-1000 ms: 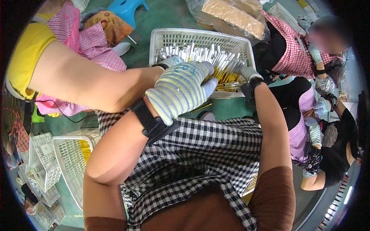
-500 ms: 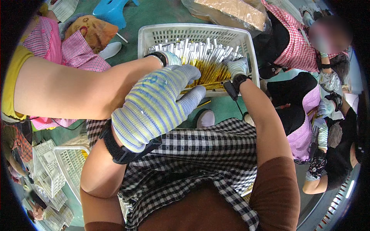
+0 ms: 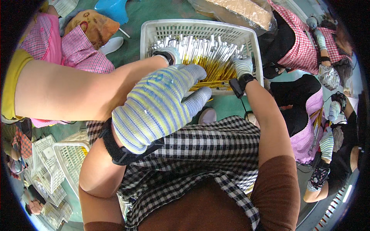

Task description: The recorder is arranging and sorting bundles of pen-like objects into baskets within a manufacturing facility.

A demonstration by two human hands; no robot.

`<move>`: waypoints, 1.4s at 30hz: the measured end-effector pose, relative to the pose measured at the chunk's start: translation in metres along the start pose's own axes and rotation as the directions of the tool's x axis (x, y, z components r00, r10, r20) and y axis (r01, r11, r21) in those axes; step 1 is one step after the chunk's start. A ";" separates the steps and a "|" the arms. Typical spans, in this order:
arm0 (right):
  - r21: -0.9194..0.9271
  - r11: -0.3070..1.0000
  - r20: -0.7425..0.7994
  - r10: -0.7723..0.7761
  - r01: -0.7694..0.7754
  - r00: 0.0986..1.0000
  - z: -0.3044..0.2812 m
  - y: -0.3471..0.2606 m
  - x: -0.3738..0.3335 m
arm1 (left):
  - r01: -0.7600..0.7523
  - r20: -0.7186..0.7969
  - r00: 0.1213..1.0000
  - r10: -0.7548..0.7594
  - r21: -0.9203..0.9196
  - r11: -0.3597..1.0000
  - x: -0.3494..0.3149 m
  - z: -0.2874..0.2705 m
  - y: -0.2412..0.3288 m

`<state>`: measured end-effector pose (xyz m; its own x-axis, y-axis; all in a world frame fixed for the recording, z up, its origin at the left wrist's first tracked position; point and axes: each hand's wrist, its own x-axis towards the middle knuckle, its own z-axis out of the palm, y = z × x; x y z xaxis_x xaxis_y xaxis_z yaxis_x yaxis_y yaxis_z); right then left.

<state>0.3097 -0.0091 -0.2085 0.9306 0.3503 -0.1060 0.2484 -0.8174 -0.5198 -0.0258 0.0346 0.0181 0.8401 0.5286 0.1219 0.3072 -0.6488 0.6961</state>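
My left hand [image 3: 158, 106], in a yellow-and-blue striped glove with grey fingertips, hovers in front of the white plastic basket [image 3: 200, 25]. Its thumb and fingers are spread apart, with nothing visible between them. Inside the basket lies a fanned mass of thin sticks [image 3: 208, 57], silver at the far ends and gold at the near. My right hand [image 3: 243, 67], also gloved, reaches over the basket's right side and touches the sticks' right end; its fingertips are partly hidden among them. Another person's gloved hand [image 3: 172, 55] reaches in at the left, beneath my left arm.
That person's bare forearm [image 3: 77, 92] crosses under my left wrist. White baskets [image 3: 71, 165] stand at lower left. A blue stool [image 3: 112, 9] and a plastic-wrapped cardboard box [image 3: 239, 13] are at the back. Other people sit along the right, one with gold sticks [image 3: 317, 119].
The basket and right hand appear slightly farther right in view. My left hand stays spread, shifting a little right. On the right, people's hands have moved.
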 end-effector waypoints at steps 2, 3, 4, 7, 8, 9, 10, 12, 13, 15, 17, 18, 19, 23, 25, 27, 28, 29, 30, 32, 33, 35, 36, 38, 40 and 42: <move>0.135 0.989 0.021 -0.063 0.060 0.998 0.001 0.008 0.001 | -0.001 -0.005 1.000 0.001 -0.001 1.000 -0.001 -0.001 -0.001; 0.216 0.975 -0.042 -0.048 0.056 0.998 0.005 0.013 0.001 | -0.087 -0.019 0.996 0.088 0.042 0.995 -0.001 -0.001 -0.002; 0.356 0.919 0.086 -0.212 0.169 0.973 0.002 0.020 0.005 | -0.169 -0.023 0.985 0.172 0.080 0.982 -0.002 -0.001 -0.003; 0.182 0.977 0.145 -0.142 0.115 0.979 0.015 0.028 0.017 | -0.042 0.003 0.999 0.042 -0.010 0.999 -0.002 0.003 -0.005; 0.091 0.993 0.159 -0.091 0.077 0.983 0.019 0.029 0.023 | -0.032 0.011 0.999 0.033 -0.014 0.999 -0.002 0.004 -0.006; -0.014 1.000 0.105 -0.009 0.011 0.994 0.023 0.031 0.029 | -0.044 0.007 0.999 0.043 0.023 0.999 -0.002 0.004 -0.006; -0.061 0.998 0.093 -0.023 0.029 0.995 0.024 0.033 0.033 | -0.068 0.002 0.998 0.068 0.067 0.995 -0.001 0.005 -0.007; 0.069 0.996 0.232 -0.069 0.054 0.970 0.025 0.037 0.038 | -0.026 0.028 0.999 0.025 0.048 0.999 0.000 0.004 -0.007; 0.181 0.983 0.243 -0.071 0.027 0.967 0.025 0.038 0.039 | -0.003 0.047 0.999 0.001 0.037 0.999 0.001 0.004 -0.008; 0.330 0.944 0.337 -0.118 0.000 0.934 0.022 0.039 0.040 | -0.002 0.028 1.000 0.001 0.040 0.999 0.002 0.002 -0.008; 0.052 0.994 0.203 -0.108 0.099 0.973 0.019 0.037 0.041 | 0.036 0.070 0.997 -0.035 -0.004 0.999 0.003 0.000 -0.009; -0.112 0.970 0.063 -0.210 0.216 0.976 0.018 0.034 0.043 | 0.040 0.068 0.997 -0.040 -0.005 0.999 0.003 -0.001 -0.009; -0.125 0.968 0.119 -0.202 0.217 0.972 0.018 0.030 0.046 | 0.042 0.073 0.996 -0.042 0.002 0.999 0.003 -0.001 -0.009; -0.321 0.757 0.001 -0.601 0.570 0.799 0.006 0.017 0.062 | 0.017 0.082 0.996 -0.017 0.001 1.000 0.003 0.000 -0.013; -0.138 0.801 0.074 -0.578 0.582 0.813 -0.010 0.013 0.063 | 0.030 0.074 0.997 -0.027 -0.042 0.999 0.003 0.000 -0.015; 0.196 0.859 0.076 -0.494 0.473 0.866 -0.023 0.002 0.056 | 0.025 0.075 0.997 -0.026 0.017 1.000 0.003 -0.002 -0.017; 0.229 0.823 -0.023 -0.530 0.520 0.848 -0.032 -0.006 0.050 | -0.010 0.059 0.998 0.008 0.035 0.999 0.004 -0.002 -0.018; 0.218 0.800 -0.163 -0.536 0.560 0.829 -0.041 -0.017 0.045 | -0.018 0.044 0.999 0.016 0.038 0.999 0.004 -0.002 -0.018; 0.534 0.741 -0.192 -0.362 0.407 0.912 -0.047 -0.028 0.036 | 0.012 0.058 0.998 -0.014 0.037 0.999 0.004 -0.002 -0.019; 0.654 0.628 -0.147 -0.442 0.422 0.885 -0.072 -0.041 0.019 | -0.006 0.051 0.999 0.005 0.017 1.000 0.006 -0.001 -0.021; 0.655 0.579 -0.230 -0.459 0.485 0.858 -0.082 -0.049 0.012 | 0.002 0.038 0.999 -0.003 0.023 1.000 0.007 -0.001 -0.022; 0.670 0.514 -0.233 -0.540 0.536 0.809 -0.103 -0.063 0.003 | -0.036 0.036 0.999 0.034 0.056 0.998 0.009 0.000 -0.026; 0.695 0.485 -0.188 -0.590 0.531 0.785 -0.111 -0.068 -0.002 | -0.005 0.043 0.999 0.004 0.012 1.000 0.009 0.001 -0.027; 0.760 0.389 -0.198 -0.624 0.521 0.756 -0.126 -0.081 -0.008 | -0.030 0.005 1.000 0.029 0.014 0.999 0.011 0.003 -0.030; 0.852 0.319 -0.153 -0.608 0.416 0.779 -0.134 -0.092 -0.018 | -0.035 -0.014 0.999 0.036 0.029 0.999 0.013 0.007 -0.031; 0.932 0.274 -0.079 -0.486 0.237 0.870 -0.140 -0.104 -0.034 | -0.036 -0.072 0.997 0.038 0.031 0.999 0.015 0.010 -0.031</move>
<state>0.2900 0.0002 -0.0320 0.7101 0.6664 0.2273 0.0386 0.2855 -0.9576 -0.0178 0.0568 -0.0088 0.8166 0.5417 0.1993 0.2906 -0.6842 0.6689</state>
